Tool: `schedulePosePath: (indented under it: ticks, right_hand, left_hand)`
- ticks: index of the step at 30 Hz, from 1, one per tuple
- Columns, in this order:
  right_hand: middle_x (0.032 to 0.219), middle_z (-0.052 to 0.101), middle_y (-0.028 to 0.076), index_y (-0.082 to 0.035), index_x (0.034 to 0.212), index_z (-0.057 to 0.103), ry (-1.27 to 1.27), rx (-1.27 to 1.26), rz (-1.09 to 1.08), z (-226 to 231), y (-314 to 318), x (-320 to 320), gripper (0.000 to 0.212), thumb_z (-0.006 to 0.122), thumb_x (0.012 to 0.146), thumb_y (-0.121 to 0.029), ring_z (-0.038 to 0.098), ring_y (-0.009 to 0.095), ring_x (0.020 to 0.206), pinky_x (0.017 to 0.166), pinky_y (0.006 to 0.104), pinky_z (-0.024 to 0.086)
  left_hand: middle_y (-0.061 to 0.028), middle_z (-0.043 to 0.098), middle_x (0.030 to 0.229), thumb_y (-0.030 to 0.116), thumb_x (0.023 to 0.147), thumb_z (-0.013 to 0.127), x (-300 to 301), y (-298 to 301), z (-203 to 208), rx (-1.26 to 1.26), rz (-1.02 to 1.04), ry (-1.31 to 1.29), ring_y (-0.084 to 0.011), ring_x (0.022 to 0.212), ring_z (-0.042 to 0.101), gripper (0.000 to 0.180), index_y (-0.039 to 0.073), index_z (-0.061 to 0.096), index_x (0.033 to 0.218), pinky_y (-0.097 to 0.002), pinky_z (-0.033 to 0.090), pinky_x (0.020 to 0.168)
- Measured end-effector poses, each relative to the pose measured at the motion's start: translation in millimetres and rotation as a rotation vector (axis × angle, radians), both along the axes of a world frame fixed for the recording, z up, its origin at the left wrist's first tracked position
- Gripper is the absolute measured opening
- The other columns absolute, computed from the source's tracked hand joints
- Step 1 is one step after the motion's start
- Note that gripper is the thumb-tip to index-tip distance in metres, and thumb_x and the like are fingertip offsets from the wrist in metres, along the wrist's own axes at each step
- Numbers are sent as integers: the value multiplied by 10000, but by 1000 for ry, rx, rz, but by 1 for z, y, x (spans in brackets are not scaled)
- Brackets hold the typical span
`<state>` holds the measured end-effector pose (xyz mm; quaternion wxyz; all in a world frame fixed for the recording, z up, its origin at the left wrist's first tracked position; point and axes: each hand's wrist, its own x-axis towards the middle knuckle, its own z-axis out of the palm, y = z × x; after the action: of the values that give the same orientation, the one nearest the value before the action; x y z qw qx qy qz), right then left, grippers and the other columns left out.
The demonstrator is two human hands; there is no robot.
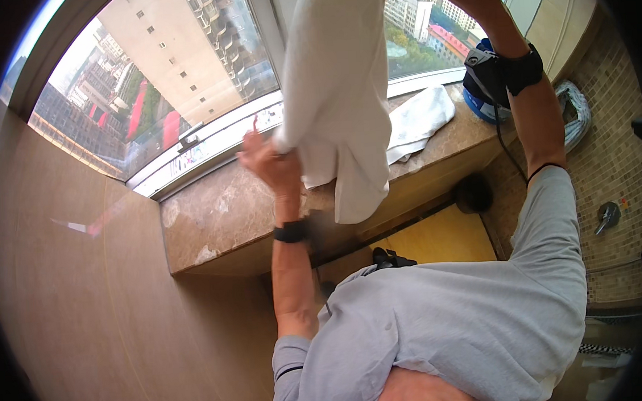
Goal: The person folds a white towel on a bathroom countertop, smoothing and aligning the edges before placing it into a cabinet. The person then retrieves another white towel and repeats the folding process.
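Stone sill (216, 217) under a window (191, 69) — left hand (268, 163) raised by a white cloth (341, 90), right hand (474, 0) higher — can't tell either grip.

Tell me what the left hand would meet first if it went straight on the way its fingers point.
Probably the long white window rail beyond the blurred left hand; depth is unclear, so it might instead meet the clear, flat glass pane above that rail.
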<state>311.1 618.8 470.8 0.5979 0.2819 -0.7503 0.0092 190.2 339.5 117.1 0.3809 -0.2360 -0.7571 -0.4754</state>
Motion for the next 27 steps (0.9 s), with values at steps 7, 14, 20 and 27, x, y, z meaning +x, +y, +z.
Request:
schedulePosePath:
  ticks: [7,14,20,27]
  right_hand:
    - [1398,723,130,-49,1221,798,-74,-168,76,-46,56,-20,352,903,894,-122,630,335,1352,1147,458,493]
    - [1383,702,141,-50,1204,769,-39,-144,118,-102,41,-57,432,904,793,-62,606,375,1376,1163,498,466]
    - [1518,670,37,-191,1107,809,-305,48,-6,-280,71,-52,326,915,808,-118,441,272,1576,1342,587,219]
    - [1383,679,7,-196,1028,771,-603,84,-157,-380,87,2,172,758,925,-59,553,250,1471,1342,635,254]
  left_hand:
    - [-19,660,1564,332,875,792,-38,-101,121,-177,721,353,-334,1410,580,166,187,859,919,-659,383,1087]
    - [-57,616,1588,352,873,811,-25,-145,111,-241,918,363,-380,1458,534,147,222,834,937,-807,315,1123]
    - [-161,544,1643,206,882,761,44,-139,-91,-736,727,-65,-465,1525,449,118,185,843,964,-844,169,1224]
    - [-191,438,1711,51,946,674,108,-109,-145,-843,505,-343,-498,1604,341,413,197,766,1322,-849,220,1194]
